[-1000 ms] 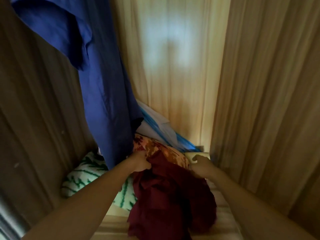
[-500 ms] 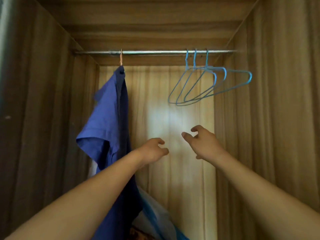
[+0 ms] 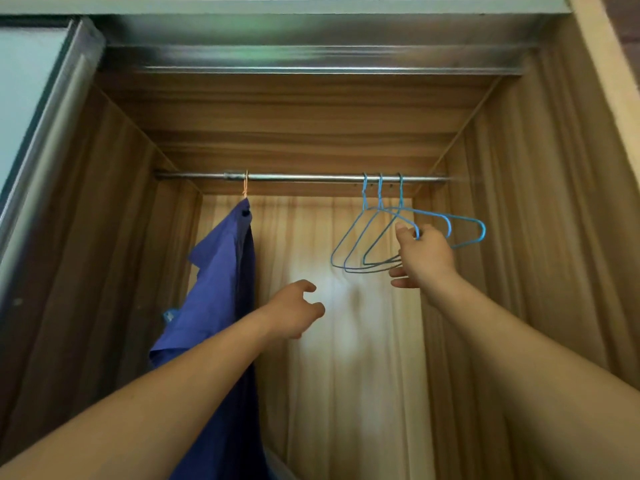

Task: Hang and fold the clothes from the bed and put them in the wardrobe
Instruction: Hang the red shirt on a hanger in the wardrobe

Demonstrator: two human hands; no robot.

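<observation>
I look up into a wooden wardrobe. A blue shirt hangs from an orange hanger hook on the left of the metal rod. Three empty blue wire hangers hang on the right of the rod. My right hand is raised at them, thumb and forefinger pinched on the shoulder bend of the nearest blue hanger. My left hand floats lower in the middle of the wardrobe, fingers curled apart, holding nothing, just right of the shirt.
A sliding door with a metal frame stands at the left. A metal track runs across the top of the opening. The rod between the shirt and the hangers is bare.
The view has tilted up from the wardrobe floor and its clothes pile to the rod. Both hands let go of the dark red garment and rose; my right hand reached the hangers.
</observation>
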